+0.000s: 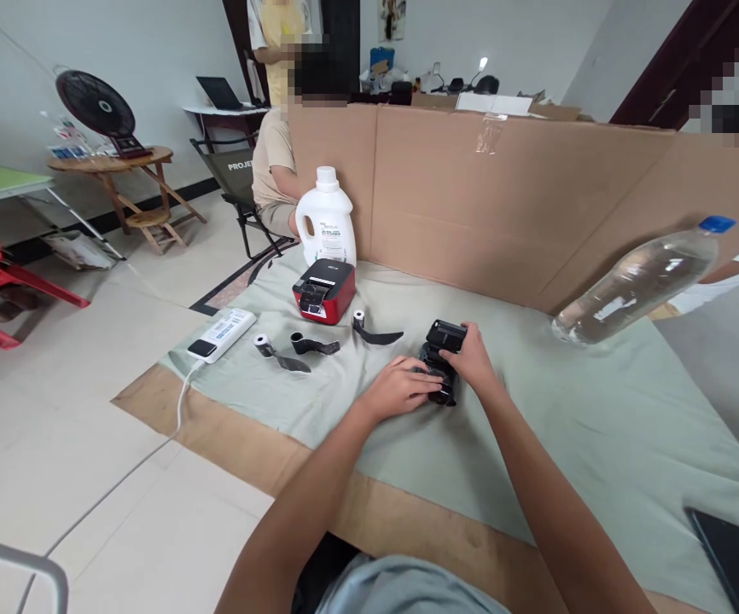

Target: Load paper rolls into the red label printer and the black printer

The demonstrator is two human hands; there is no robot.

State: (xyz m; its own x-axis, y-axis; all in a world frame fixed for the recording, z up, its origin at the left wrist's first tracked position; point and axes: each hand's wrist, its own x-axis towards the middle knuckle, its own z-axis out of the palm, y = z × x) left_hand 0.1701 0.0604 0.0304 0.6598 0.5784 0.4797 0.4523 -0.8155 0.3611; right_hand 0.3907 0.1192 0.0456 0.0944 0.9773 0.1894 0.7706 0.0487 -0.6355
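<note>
left hand [398, 388]: fingers curled on black device [441, 334]
right hand [474, 360]: clasps its top
room: bare green cloth [600, 426] to right

A black device [441, 358] sits on pale green cloth [600, 426], beside a red-and-black printer [323, 292] (white jug [325, 217] behind).

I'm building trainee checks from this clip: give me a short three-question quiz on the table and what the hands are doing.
1. True or false: the left hand and the right hand both touch the black device.
2. What stands just behind the red printer? A) white jug B) a kettle C) a toolbox
3. Fill in: the clear bottle has a ___ cap.
Key: 1 true; 2 A; 3 blue.
</note>
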